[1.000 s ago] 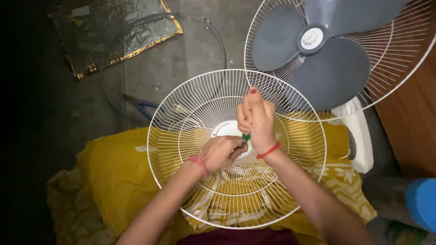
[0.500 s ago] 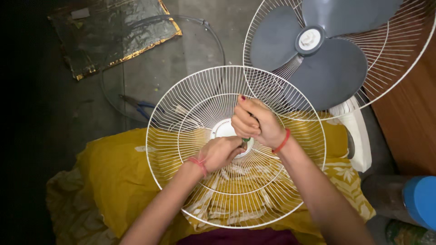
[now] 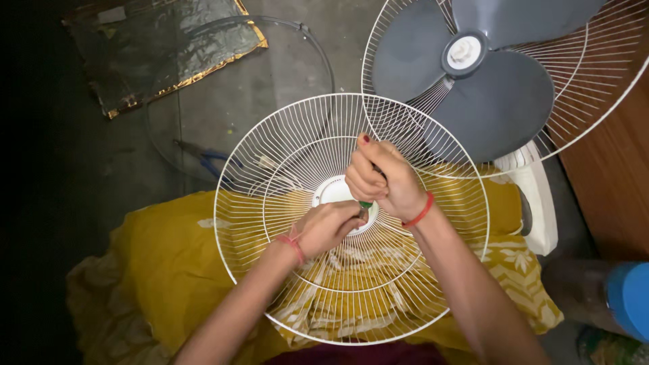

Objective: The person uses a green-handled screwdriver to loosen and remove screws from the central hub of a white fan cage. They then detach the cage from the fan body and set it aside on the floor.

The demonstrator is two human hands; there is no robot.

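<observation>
Both hands at the hub of a white wire fan guard

The right hand (image 3: 382,179) is fisted around a green-handled screwdriver (image 3: 366,204), held upright over the white hub (image 3: 331,192), wrist bent, forearm running in from the near right. The left hand (image 3: 328,226) pinches its tip just below, fingers curled. The fan guard (image 3: 270,169) rests on a yellow cloth (image 3: 169,257), a grey-bladed fan (image 3: 487,74) at far right

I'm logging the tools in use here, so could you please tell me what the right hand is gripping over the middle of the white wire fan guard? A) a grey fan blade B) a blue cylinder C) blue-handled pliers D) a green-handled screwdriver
D: the right hand is closed around a green-handled screwdriver pointing down at the hub of the white wire fan guard, while the left hand steadies its tip.
</observation>
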